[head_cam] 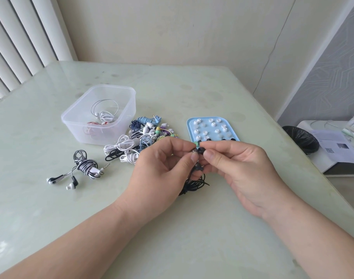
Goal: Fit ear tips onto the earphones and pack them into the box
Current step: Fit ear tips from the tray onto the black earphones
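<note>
My left hand (162, 168) pinches the bud of a black earphone (194, 151) between thumb and forefinger. Its coiled black cord (194, 183) hangs below, between my two hands. Against that bud, my right hand (238, 168) pinches a black ear tip (201, 151). Behind my hands lies a blue tray (190, 127) holding several white and black ear tips. To the left, a clear plastic box (99, 115) has white and red earphones inside.
A pile of bundled earphones (140, 137) in white, blue, green and purple lies between box and tray. A black-and-white earphone set (79, 170) lies apart at the left. A black bin (300, 139) and a white unit with papers (337, 146) stand beyond the table's right edge.
</note>
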`<move>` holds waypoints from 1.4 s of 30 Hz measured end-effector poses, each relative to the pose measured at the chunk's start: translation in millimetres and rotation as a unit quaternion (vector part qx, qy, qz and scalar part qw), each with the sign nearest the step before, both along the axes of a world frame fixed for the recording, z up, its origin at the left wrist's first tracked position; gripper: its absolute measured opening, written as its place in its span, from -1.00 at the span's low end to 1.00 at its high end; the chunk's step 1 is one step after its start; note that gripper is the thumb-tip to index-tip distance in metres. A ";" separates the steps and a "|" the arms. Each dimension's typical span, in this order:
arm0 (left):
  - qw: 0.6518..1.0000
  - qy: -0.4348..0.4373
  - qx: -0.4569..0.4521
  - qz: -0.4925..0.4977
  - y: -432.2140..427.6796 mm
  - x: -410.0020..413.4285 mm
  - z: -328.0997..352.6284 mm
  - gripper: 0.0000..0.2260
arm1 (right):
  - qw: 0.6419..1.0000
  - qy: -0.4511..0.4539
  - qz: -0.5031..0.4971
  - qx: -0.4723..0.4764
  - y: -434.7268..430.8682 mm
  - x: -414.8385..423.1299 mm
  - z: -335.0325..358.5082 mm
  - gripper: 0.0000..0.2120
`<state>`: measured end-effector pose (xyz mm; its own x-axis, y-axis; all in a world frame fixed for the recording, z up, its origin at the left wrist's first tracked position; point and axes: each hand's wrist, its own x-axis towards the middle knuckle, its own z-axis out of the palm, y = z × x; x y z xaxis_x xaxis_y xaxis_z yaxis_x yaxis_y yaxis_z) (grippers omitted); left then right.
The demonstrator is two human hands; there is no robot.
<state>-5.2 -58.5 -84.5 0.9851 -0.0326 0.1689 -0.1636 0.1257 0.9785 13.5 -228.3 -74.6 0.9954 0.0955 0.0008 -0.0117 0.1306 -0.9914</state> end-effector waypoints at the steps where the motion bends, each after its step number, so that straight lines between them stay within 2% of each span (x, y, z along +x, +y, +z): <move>1: 1.000 0.003 -0.003 0.000 -0.1 0.3 -0.3 -0.89 | 1.000 0.012 -0.001 0.016 0.1 0.4 -0.1 -0.75; 5: 1.000 0.012 -0.002 0.003 -0.2 1.3 -2.0 -0.94 | 0.995 0.063 0.008 0.073 0.4 0.8 1.6 -0.76; 9: 1.000 0.014 0.003 0.005 0.3 1.6 -2.5 -0.95 | 0.994 0.076 0.024 0.073 0.8 0.7 1.8 -0.78; 20: 0.999 0.021 0.016 0.023 0.3 1.1 -1.1 -0.97 | 0.997 0.047 -0.003 0.062 9.8 -4.2 -0.4 -0.81; 25: 0.999 0.018 0.011 0.033 -1.2 0.1 -0.9 -0.95 | 0.998 0.013 -0.043 0.045 16.9 -8.2 -0.3 -0.91; 29: 0.999 0.013 0.023 0.038 -0.9 0.1 -1.8 -0.95 | 0.997 -0.009 -0.062 0.037 18.7 -10.2 1.5 -0.90; 34: 0.999 0.022 0.005 0.033 -0.7 0.2 -1.9 -0.94 | 0.998 0.016 -0.057 0.037 15.4 -7.8 1.6 -0.90; 39: 1.000 0.010 0.009 0.025 -1.3 0.1 -3.3 -0.93 | 0.997 0.035 -0.050 0.039 10.9 -4.4 -0.2 -0.76; 42: 1.000 0.004 0.011 0.027 -1.3 -0.5 -3.9 -0.91 | 0.997 0.045 -0.026 0.050 8.7 -2.2 -1.5 -0.77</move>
<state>-5.7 -59.8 -88.4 0.9870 0.0163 0.1599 -0.1608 0.0961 0.9823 11.2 -219.6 -76.1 0.9955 0.0479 -0.0817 -0.0906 0.2322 -0.9684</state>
